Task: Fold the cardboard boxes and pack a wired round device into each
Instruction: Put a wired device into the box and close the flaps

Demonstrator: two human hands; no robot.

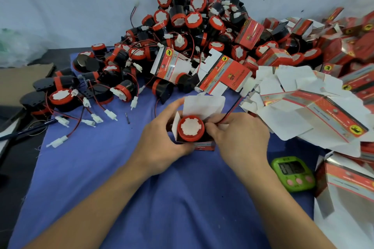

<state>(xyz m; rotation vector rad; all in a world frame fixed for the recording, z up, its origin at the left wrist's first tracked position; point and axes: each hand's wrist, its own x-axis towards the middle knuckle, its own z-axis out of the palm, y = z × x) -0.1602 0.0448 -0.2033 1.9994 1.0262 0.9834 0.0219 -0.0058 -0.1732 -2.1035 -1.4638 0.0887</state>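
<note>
A small red-and-white cardboard box (203, 146) stands open on the blue cloth at centre, its white lid flap (204, 105) raised. Inside it sits a round black device with a red rim and white face (191, 128). My left hand (162, 139) grips the box's left side. My right hand (238, 133) pinches the device's red-and-black wire (229, 114) at the box's right edge. Behind lies a big heap of loose wired round devices (182, 32).
Flat unfolded boxes (303, 107) are piled at the right, and folded red boxes (344, 42) at the far right. A green digital timer (292, 174) lies right of my forearm. Loose white connectors (97, 119) trail on the cloth (101, 178) at left.
</note>
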